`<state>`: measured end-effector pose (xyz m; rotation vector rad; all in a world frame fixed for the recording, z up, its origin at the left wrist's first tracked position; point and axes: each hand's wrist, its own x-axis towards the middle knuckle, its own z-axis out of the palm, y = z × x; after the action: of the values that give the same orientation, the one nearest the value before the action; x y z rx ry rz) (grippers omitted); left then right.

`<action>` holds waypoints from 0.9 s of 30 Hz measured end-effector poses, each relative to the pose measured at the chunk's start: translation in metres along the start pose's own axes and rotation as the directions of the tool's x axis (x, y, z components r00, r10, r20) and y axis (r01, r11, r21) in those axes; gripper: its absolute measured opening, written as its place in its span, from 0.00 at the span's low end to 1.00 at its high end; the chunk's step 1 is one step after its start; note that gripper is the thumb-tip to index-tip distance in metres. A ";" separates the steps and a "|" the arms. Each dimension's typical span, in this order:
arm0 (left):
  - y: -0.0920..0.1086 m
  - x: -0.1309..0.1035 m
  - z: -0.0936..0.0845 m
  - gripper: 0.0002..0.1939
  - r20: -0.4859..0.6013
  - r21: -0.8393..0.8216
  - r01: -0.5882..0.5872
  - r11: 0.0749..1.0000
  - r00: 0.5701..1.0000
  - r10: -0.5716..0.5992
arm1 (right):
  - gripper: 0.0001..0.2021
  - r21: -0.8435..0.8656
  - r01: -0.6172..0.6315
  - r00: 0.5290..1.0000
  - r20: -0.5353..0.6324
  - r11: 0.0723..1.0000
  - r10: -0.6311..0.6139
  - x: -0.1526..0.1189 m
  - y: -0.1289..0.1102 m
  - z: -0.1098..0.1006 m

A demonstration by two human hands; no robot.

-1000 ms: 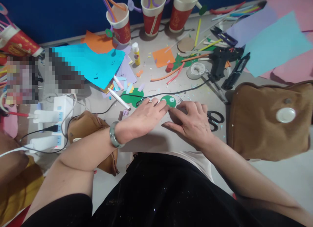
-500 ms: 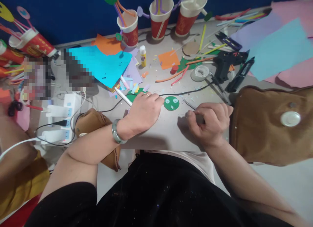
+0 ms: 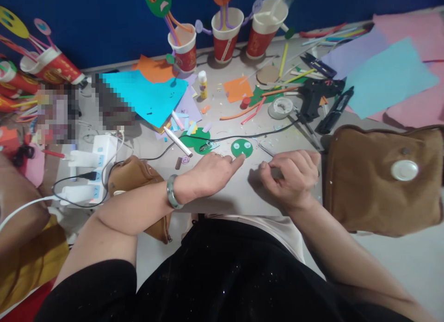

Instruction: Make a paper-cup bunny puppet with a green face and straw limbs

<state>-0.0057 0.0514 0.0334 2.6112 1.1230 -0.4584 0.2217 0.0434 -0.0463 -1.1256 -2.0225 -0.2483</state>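
A green paper oval (image 3: 239, 147) with two pale blue eyes lies on the table. My left hand (image 3: 213, 172) has its index finger stretched onto the oval's lower edge, over the small mouth area; the other fingers are curled. To the right, my right hand (image 3: 293, 176) rests on the table with bent fingers pressed together; whether it holds anything is hidden. Thin metal tweezers (image 3: 266, 150) lie just beyond it. Behind my left hand are a white marker (image 3: 178, 142), green paper scraps (image 3: 196, 139) and a small purple piece with a heart (image 3: 186, 160).
Red paper cups (image 3: 185, 56) stand along the blue partition. A glue stick (image 3: 202, 85), tape roll (image 3: 280, 107), black glue gun (image 3: 314, 98) and cable lie behind. Brown bags (image 3: 374, 183) flank my arms. Power strip (image 3: 104, 160) and another person's arm (image 3: 21, 188) are left.
My left hand has moved toward me, and its index finger now reaches onto the oval's lower edge. The heart piece and green scraps are uncovered. My right hand has hardly moved; the view shifted slightly.
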 end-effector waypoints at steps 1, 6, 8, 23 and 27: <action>0.000 0.001 0.000 0.30 0.004 -0.001 0.004 1.000 1.000 -0.004 | 0.16 -0.007 -0.035 0.998 0.060 0.999 0.035 -0.001 0.000 0.000; 0.001 0.003 -0.001 0.31 0.034 -0.018 0.034 0.999 0.999 -0.034 | 0.14 -0.005 -0.081 0.977 0.197 0.997 0.081 -0.003 0.000 0.000; 0.001 0.004 0.001 0.30 0.027 -0.028 0.037 0.999 0.999 -0.036 | 0.10 0.015 -0.044 0.985 0.166 0.999 0.041 -0.002 -0.001 0.001; 0.000 0.005 0.010 0.26 -0.033 -0.052 0.032 0.998 0.999 -0.033 | 0.05 0.108 0.005 0.974 0.226 0.994 -0.029 -0.002 -0.004 0.007; 0.000 0.002 0.009 0.24 -0.057 -0.054 0.022 0.998 0.998 -0.025 | 0.03 0.121 -0.006 0.993 0.117 0.993 -0.009 -0.001 0.001 0.006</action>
<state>-0.0061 0.0499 0.0243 2.5828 1.1688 -0.3557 0.2196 0.0469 -0.0515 -1.0843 -2.1110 -0.0596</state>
